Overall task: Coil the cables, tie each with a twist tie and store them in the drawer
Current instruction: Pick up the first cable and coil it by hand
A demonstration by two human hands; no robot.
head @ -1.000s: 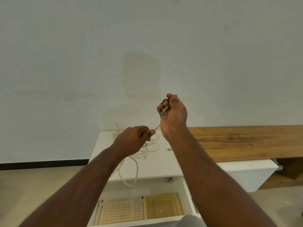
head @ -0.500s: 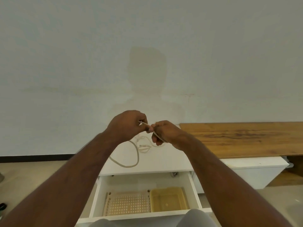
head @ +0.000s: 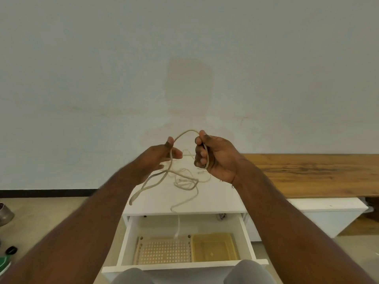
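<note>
A beige cable [head: 187,131] arcs between my two raised hands above the white cabinet top [head: 217,197]. My right hand [head: 213,158] grips a loop of it in curled fingers. My left hand [head: 162,158] has its thumb up and fingers stretched forward; the cable runs down through the gap between thumb and forefinger, then trails to a loose bend past the cabinet's left edge. A thinner tangle of pale cable [head: 185,181] lies on the cabinet top, one end hanging into the open white drawer [head: 245,232] below.
Inside the drawer sit a beige perforated tray [head: 164,252] and a yellow tray [head: 213,249]. A wooden bench top [head: 307,173] extends to the right along the wall. A metal pot [head: 4,212] and small items lie on the floor at left. My knees [head: 131,276] touch the drawer front.
My hands were together, pinching the cable. They have moved apart, with an arc of cable now spanning them. My left hand's fingers have straightened.
</note>
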